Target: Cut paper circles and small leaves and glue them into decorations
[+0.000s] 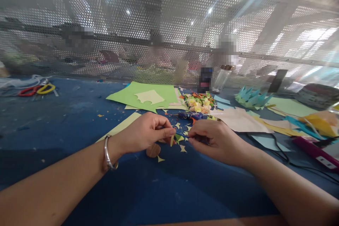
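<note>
My left hand (148, 131), with a silver bangle at the wrist, is closed in a pinch on a small pale-yellow paper piece (172, 141). Opposite it, my right hand (215, 139) pinches a thin blue stick-like tool (183, 135) whose tip reaches the paper; most of it is hidden by the fingers. Under and between the hands lie small cut paper scraps (183, 148). A round wooden disc (153, 150) rests on the blue table just below my left fingers. Beyond my hands is a dark blue-handled tool (190, 115), its kind unclear.
Behind lie green paper sheets (124, 95) and a pile of small paper flowers (200, 104). Red- and yellow-handled scissors (37, 90) sit far left. At right are a light-blue paper flower (251, 98), loose papers (239, 119) and a magenta power strip (315, 152) with a black cable. A perforated screen (119, 49) closes the back.
</note>
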